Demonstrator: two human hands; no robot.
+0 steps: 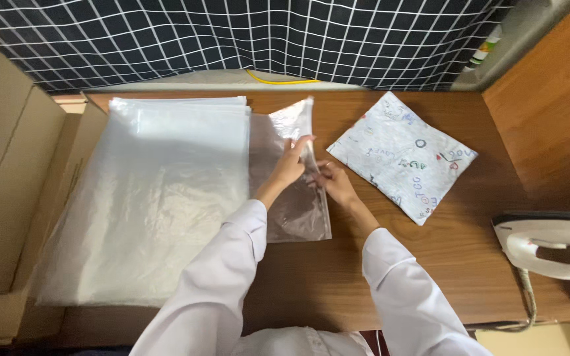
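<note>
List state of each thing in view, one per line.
Clear bag: flat on desk, edge pinched by both hands.
Left hand: gripping bag edge.
Right hand: gripping bag edge.
Plastic stack: piled flat.
Printed cloth: folded, lying apart from hands.
Iron: resting on desk, untouched.

Glossy clear plastic bag [295,198] at centre, shiny plastic sheet stack [159,191] at nine o'clock, matt printed cloth [404,155] at two o'clock, smooth wooden table [443,264]

Long white sleeves, bare hands [289,165].
</note>
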